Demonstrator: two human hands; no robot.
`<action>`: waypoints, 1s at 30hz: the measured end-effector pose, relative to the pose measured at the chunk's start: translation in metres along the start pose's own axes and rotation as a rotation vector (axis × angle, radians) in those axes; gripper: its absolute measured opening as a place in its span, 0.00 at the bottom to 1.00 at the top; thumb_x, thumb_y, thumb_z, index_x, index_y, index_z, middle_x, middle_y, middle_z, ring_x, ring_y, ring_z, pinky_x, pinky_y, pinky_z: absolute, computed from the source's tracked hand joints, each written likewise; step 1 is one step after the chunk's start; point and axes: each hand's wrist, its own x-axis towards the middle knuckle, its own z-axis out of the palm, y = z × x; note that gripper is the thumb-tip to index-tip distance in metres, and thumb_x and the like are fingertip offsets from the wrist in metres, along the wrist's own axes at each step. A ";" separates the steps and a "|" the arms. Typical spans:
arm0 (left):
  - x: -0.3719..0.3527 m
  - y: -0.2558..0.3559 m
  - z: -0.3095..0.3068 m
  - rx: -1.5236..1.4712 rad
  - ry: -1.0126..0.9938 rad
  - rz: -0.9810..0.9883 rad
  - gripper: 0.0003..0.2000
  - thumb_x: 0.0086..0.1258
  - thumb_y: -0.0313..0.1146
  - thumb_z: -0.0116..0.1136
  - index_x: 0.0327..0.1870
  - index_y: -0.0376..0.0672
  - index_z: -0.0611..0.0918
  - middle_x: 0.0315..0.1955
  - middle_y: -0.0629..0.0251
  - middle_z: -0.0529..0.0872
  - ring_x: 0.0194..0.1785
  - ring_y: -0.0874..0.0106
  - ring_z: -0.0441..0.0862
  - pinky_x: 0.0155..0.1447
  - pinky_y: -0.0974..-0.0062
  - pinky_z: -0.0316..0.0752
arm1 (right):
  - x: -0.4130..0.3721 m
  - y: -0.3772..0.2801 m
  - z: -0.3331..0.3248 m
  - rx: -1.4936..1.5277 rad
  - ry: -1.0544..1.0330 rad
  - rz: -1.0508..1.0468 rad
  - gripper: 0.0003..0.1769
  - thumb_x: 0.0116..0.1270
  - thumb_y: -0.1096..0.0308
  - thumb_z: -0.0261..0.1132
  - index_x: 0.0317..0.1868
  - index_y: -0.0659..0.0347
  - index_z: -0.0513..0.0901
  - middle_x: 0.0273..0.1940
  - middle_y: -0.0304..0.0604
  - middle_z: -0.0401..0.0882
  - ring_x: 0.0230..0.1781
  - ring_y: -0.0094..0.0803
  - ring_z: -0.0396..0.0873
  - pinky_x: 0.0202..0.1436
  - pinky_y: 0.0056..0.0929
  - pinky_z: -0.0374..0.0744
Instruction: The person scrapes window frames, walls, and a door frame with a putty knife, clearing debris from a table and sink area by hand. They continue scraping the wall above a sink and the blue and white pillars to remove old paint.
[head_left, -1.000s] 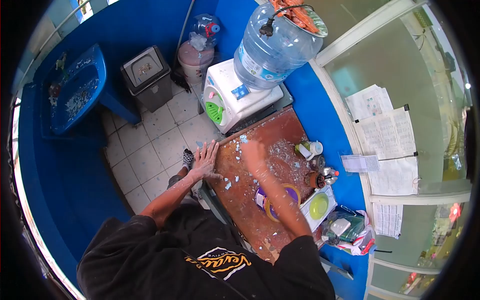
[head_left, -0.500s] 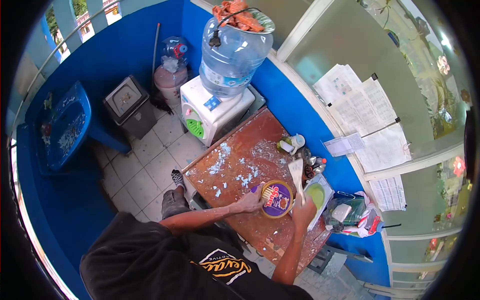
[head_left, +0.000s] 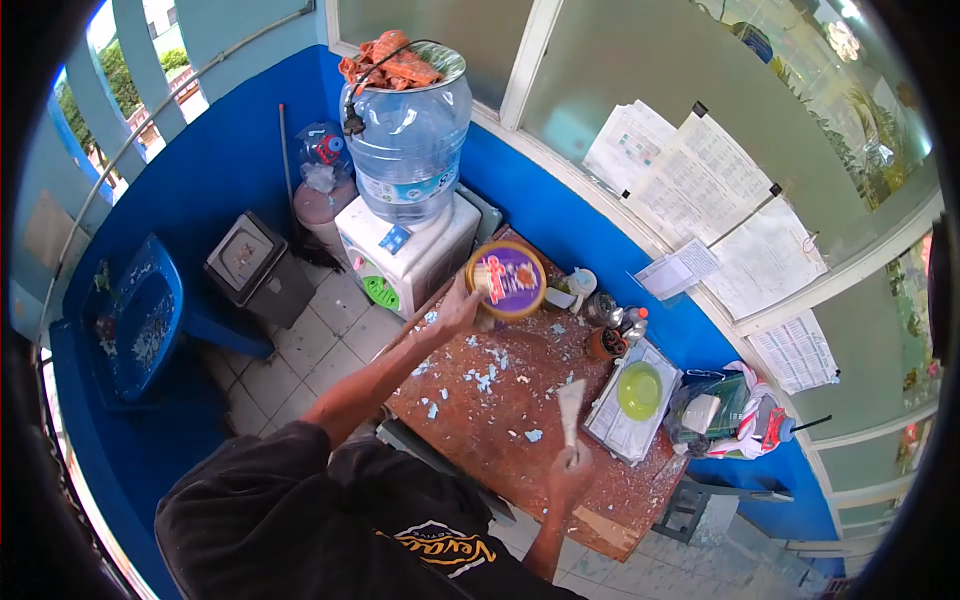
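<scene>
My left hand (head_left: 460, 310) grips a round tub (head_left: 512, 280) with a purple "Tango" lid and a gold rim. It is held up over the far left end of the brown table, near the water dispenser. In my right hand (head_left: 570, 474) is a scraper (head_left: 571, 410) with a pale, flat blade pointing away from me, over the table's near right part. Light blue paint flakes (head_left: 485, 380) and pale dust lie scattered over the brown tabletop (head_left: 460, 400) between the hands.
Along the table's wall side are a jar (head_left: 580, 283), small bottles (head_left: 632, 322) and a green bowl (head_left: 640, 390) on papers. A water dispenser (head_left: 405, 245) with a large bottle (head_left: 410, 150) stands at the far end. A bin (head_left: 258, 270) and blue chair (head_left: 150, 320) are left.
My left hand has lifted the tub from the table's middle to its far left end. My right hand has drawn the scraper back toward me, away from the green bowl. The view has shifted.
</scene>
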 end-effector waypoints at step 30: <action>0.096 0.023 0.198 0.765 -0.239 0.416 0.23 0.69 0.35 0.64 0.63 0.33 0.78 0.63 0.45 0.82 0.64 0.51 0.81 0.67 0.56 0.76 | -0.003 0.066 0.055 -0.076 -0.198 0.076 0.22 0.72 0.69 0.64 0.65 0.63 0.77 0.53 0.62 0.81 0.53 0.62 0.80 0.55 0.56 0.79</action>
